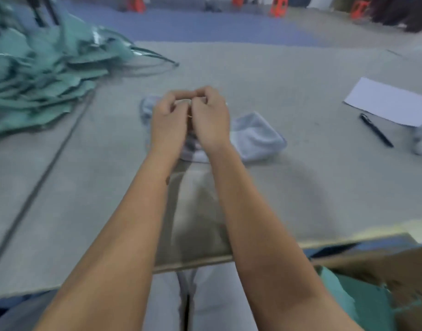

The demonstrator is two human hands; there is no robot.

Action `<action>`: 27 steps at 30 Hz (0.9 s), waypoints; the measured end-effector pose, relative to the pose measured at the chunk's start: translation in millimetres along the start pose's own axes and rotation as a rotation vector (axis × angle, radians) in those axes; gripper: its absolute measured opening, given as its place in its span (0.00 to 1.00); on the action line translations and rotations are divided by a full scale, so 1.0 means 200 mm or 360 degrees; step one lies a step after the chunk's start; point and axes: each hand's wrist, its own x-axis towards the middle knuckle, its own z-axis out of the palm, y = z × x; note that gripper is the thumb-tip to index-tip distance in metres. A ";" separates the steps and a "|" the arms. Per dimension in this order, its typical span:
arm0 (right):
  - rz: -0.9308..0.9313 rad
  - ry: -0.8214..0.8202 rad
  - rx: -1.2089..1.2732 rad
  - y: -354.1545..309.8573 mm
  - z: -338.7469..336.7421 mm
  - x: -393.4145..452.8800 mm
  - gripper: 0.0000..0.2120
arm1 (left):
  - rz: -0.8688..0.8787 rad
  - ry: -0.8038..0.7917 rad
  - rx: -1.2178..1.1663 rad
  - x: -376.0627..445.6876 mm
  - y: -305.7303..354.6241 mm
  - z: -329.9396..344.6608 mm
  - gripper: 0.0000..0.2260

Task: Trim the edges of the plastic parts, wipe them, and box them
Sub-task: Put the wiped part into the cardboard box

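Both my hands — left [168, 115], right [211, 115] — curled together over the cloth [255, 137] on the desk [300, 187], pinching something small — too blurred to identify.

Cloth [255, 137] on surface [288, 187], mid. Plastic parts [36, 77] piled far left of cloth. Paper sheet [386, 101], pen [375, 130] right of cloth. Box [384, 278] nearer, right.

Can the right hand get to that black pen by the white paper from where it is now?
Probably yes: the pen lies in the open right of the right hand, nothing between them, though that hand seems busy pinching something small.
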 end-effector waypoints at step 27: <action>-0.0243 0.0525 -0.0813 -0.07 -0.23 0.39 0.29 | -0.0267 0.0148 0.0258 0.22 -0.33 -0.41 0.11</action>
